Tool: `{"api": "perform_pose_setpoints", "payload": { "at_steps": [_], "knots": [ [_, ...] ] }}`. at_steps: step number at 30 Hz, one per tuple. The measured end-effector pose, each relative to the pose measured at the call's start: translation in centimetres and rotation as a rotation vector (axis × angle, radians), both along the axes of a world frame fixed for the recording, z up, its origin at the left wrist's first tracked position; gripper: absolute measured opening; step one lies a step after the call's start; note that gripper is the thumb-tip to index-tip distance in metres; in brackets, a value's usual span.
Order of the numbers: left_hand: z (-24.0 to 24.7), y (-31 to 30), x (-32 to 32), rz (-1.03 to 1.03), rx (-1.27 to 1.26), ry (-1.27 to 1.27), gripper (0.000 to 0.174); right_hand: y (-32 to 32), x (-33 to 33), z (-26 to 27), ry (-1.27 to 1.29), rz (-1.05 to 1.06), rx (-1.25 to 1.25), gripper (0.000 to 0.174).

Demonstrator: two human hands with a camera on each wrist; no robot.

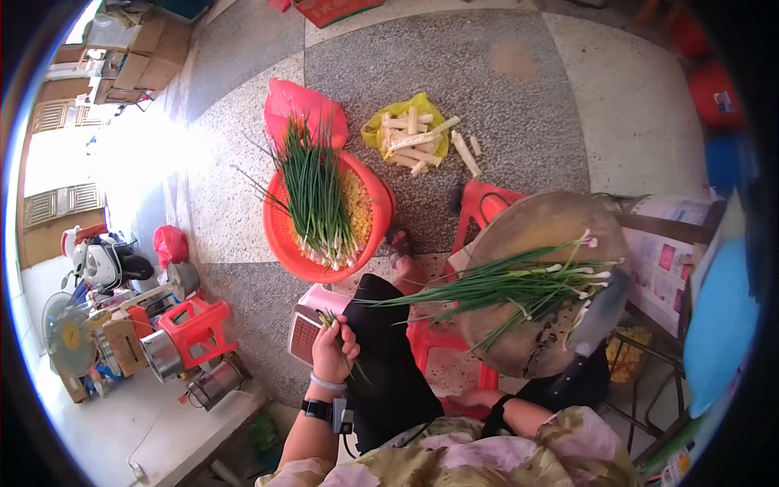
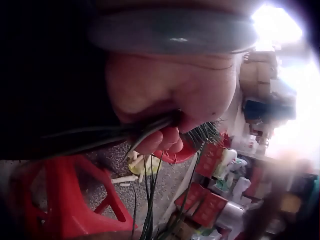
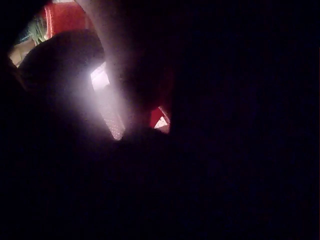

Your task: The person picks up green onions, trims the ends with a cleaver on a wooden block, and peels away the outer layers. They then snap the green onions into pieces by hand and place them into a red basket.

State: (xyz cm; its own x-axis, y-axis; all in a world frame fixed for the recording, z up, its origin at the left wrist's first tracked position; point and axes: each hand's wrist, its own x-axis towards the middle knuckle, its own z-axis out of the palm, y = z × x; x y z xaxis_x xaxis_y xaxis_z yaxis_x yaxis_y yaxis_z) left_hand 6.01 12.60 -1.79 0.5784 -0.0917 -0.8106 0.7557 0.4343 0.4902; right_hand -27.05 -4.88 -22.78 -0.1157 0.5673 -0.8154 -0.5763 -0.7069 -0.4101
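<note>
Green scallion leaves (image 1: 326, 318) stick out of my left hand (image 1: 333, 351), whose fingers curl round them in front of the dark trouser leg. In the left wrist view more thin leaves (image 2: 150, 200) hang below the fingers. My right hand (image 1: 475, 398) is low by the lap, its fingers mostly hidden; the right wrist view is nearly black. A bunch of scallions (image 1: 519, 280) with pale bulbs lies across the round chopping board (image 1: 507, 341). On the board's right edge rests a cleaver (image 1: 602, 312), handle towards me.
The board stands over a red stool (image 1: 430, 341). Ahead, an orange basket (image 1: 276, 243) holds yellow bits and a large bunch of scallions (image 1: 312, 187). Pale cut sticks (image 1: 418, 142) lie on a yellow bag. A pink stool (image 1: 312, 304) stands beside the left hand.
</note>
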Motion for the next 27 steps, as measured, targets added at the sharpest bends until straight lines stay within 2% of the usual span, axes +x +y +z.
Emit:
{"api": "perform_pose_setpoints", "payload": {
  "at_steps": [2,3,5,9,11,13,14,16,18,20,22,24,27],
  "knots": [
    [-0.5,-0.6,0.7,0.025,-0.025,-0.045,0.014,-0.2,-4.0,-5.2,-0.210,-0.238,0.018,0.076],
    [-0.4,-1.2,1.1,0.024,-0.020,-0.063,0.013,-1.7,-2.1,-3.3,-0.219,-0.238,-0.002,0.076],
    [-0.7,-1.9,1.6,0.038,-0.045,-0.087,0.012,-5.1,5.1,3.3,-0.170,-0.115,-0.080,0.063],
    [-1.6,-2.0,2.1,0.021,-0.109,-0.206,0.012,-4.5,3.8,-1.8,-0.154,-0.234,-0.291,0.075],
    [-2.0,-2.1,1.7,0.051,-0.141,-0.227,0.012,-5.6,5.2,-1.5,-0.597,-0.379,-0.009,0.061],
    [-2.8,-1.2,1.0,0.026,-0.189,-0.249,0.012,-7.1,8.7,3.1,-0.006,-0.413,-0.089,0.063],
    [-2.9,-0.6,0.1,0.020,-0.200,-0.245,0.012,-6.6,8.1,3.7,-0.002,-0.481,-0.110,0.063],
    [-2.9,0.1,-1.1,-0.009,-0.233,-0.242,0.013,-6.7,6.8,2.9,-0.378,-0.359,-0.065,0.062],
    [-5.4,2.3,-0.8,-0.034,-0.340,-0.277,0.013,-7.6,6.7,2.8,-0.754,-0.201,-0.061,0.063],
    [-4.6,2.2,-1.0,0.023,-0.414,-0.278,0.013,-9.3,8.6,11.0,-0.804,-0.255,-0.196,0.058],
    [-5.0,2.3,-0.7,0.043,-0.458,-0.291,0.014,-12.2,9.4,16.9,-0.919,-0.344,-0.224,0.053],
    [-5.1,2.1,-0.1,-0.013,-0.495,-0.293,0.015,-14.8,7.1,23.2,-1.100,-0.695,-0.267,0.051],
    [-3.3,1.1,-0.4,-0.026,-0.440,-0.209,0.012,-17.5,2.8,28.6,-1.210,-1.028,-0.385,0.046]
  ]
}}
